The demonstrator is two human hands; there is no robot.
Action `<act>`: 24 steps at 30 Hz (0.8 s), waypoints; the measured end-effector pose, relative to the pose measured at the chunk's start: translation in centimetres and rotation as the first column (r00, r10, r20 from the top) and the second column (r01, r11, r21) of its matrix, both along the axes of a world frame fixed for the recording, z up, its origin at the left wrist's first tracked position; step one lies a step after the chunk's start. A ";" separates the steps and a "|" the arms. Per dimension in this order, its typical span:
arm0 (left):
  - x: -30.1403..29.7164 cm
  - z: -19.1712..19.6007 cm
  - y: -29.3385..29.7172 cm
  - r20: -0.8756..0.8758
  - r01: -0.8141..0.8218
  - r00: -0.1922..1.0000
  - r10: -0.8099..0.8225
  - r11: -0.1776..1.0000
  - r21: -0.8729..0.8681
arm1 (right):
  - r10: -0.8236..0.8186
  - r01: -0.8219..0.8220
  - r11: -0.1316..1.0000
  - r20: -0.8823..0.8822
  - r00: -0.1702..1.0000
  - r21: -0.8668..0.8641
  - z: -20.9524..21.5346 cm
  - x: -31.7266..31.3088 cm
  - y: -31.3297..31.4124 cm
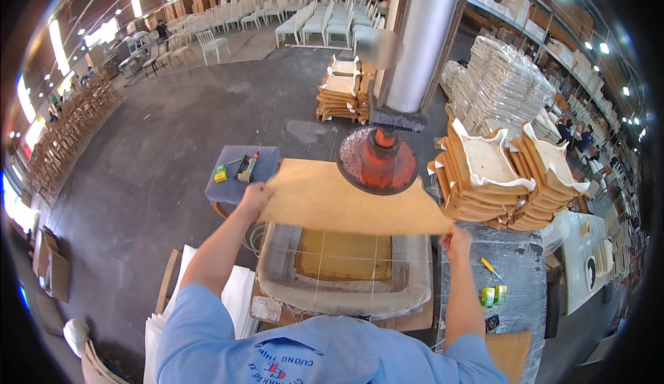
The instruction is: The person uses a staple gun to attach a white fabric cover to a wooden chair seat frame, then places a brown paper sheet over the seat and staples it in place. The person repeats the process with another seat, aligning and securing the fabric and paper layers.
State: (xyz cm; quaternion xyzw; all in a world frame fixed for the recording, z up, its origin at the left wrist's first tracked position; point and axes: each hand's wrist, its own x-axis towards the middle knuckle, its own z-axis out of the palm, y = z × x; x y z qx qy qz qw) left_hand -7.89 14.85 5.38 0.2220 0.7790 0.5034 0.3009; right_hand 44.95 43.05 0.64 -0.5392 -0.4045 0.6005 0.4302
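A wide workshop floor of grey concrete is stretching away to rows of pale chairs (304,21) at the far end, with a stack of plywood seat boards (342,90) beside a silver column (422,38). Close in, a workbench is carrying a seat cushion (346,266) turned underside up, its fabric edges folded over a yellowish foam centre.

The person is holding a thin plywood seat panel (346,201) flat in the air above that cushion, just under the round red press head (377,163). The left hand (254,197) is gripping the panel's left edge, fingers curled over it; the right hand (456,240) is pinching the near right corner. Both grips look firm.

To place the panel well, it seems wise to keep it level, square its edges to the cushion's outline, and lower both ends together so neither corner drags the fabric. The panel is flexing slightly, so an even hold at both sides matters, and fingers should come clear of the gap under the press head.

On the left, a padded stool (238,173) is carrying a staple gun (247,167) and a small yellow-green box (220,173). On the right, finished upholstered seats (484,176) are stacked high, and a yellow-handled tool (491,268) is lying on a film-covered table (512,301).
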 end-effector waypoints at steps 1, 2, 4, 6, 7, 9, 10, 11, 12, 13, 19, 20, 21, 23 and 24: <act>1.3 -1.6 -1.2 -0.022 -0.028 0.999 0.026 0.997 -0.072 | -0.048 0.046 0.996 -0.025 0.999 -0.081 -1.6 0.6 -2.3; 2.3 -2.8 -1.9 -0.049 -0.053 0.998 0.047 0.988 -0.143 | -0.087 0.083 0.990 -0.030 0.996 -0.114 -2.8 1.2 -4.2; 3.6 -4.3 -3.5 0.033 -0.077 0.996 0.081 0.990 -0.120 | -0.158 0.149 0.973 -0.040 0.987 -0.178 -4.3 2.0 -6.9; 4.6 -5.3 -4.6 0.084 -0.072 0.993 0.078 0.994 -0.078 | -0.157 0.148 0.977 -0.045 0.987 -0.156 -4.6 3.3 -8.0; 4.8 -5.7 -4.8 0.074 -0.060 0.995 0.066 0.995 -0.081 | -0.159 0.150 0.978 -0.048 0.986 -0.146 -4.7 3.8 -8.3; 5.4 -6.1 -6.1 0.053 -0.040 0.997 0.047 0.992 -0.123 | -0.142 0.140 0.980 -0.009 0.990 -0.139 -4.7 4.6 -9.5; 5.3 -6.2 -6.9 0.088 -0.038 0.995 0.048 0.993 -0.110 | -0.128 0.127 0.982 0.008 0.992 -0.140 -4.6 4.7 -10.0; 5.0 -6.1 -7.9 0.126 -0.042 0.991 0.054 0.994 -0.097 | -0.134 0.133 0.979 0.006 0.991 -0.156 -4.5 4.8 -10.5; 5.1 -6.5 -8.5 0.171 -0.040 0.984 0.053 0.996 -0.079 | -0.147 0.146 0.975 0.010 0.989 -0.165 -4.3 5.3 -10.9; 5.5 -6.9 -9.2 0.179 -0.033 0.983 0.046 0.997 -0.075 | -0.159 0.159 0.972 0.013 0.987 -0.174 -4.3 5.9 -11.7; 8.1 -7.9 -13.0 0.246 -0.035 0.968 0.054 0.996 -0.081 | -0.157 0.172 0.959 0.083 0.984 -0.226 -4.5 9.5 -16.8; 8.4 -8.0 -13.5 0.217 -0.033 0.975 0.053 0.995 -0.096 | -0.163 0.182 0.953 0.098 0.982 -0.241 -4.6 9.8 -17.4; 8.7 -8.0 -14.1 0.189 -0.031 0.981 0.052 0.993 -0.111 | -0.168 0.193 0.947 0.113 0.979 -0.256 -4.8 10.2 -18.2; 9.4 -8.4 -15.0 0.146 -0.046 0.988 0.060 0.994 -0.095 | -0.170 0.200 0.942 0.128 0.977 -0.270 -5.0 10.8 -19.5; 9.8 -8.7 -15.5 0.131 -0.063 0.989 0.070 0.996 -0.063 | -0.167 0.196 0.943 0.127 0.978 -0.270 -5.1 11.1 -20.2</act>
